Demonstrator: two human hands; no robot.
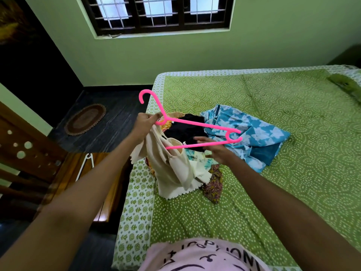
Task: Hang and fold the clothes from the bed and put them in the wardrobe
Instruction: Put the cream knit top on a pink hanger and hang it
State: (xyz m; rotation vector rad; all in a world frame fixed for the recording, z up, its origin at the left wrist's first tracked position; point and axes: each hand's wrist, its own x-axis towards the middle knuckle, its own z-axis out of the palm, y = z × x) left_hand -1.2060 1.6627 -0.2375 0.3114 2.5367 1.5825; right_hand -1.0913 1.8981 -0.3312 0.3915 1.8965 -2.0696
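1. Setting: green-walled bedroom, barred window (156,14) high on the far wall, dark floor with an oval mat (85,119) at left. Bed (273,173) under a green dotted sheet fills the right and centre.
2. Left hand (145,124): fingers (154,116) curled, pinching together the neck of a pink hanger (195,124) and the top edge of a cream garment (173,173).
3. Right hand (214,151): fingers straight and spread, touching the hanger's lower bar from beneath; no grip visible.
4. Hanger held in the air over the bed's left edge, tilted, hook up and to the left.
5. Cream garment hangs from the left hand; its scalloped hem rests on the sheet near the bed edge.
6. Clothes pile on the bed directly beyond the hands: black garment (187,130), blue floral cloth (250,137) spread to the right, brown patterned piece (214,186) nearest the person.
7. Writing: dark lettering on the person's pink shirt (195,257), cut off at the frame's lower edge; not readable in full.
8. Open room: bare sheet to the right and near side of the pile. Left of the bed, wooden furniture (64,173) stands close, a white hanger (84,165) lying on it.
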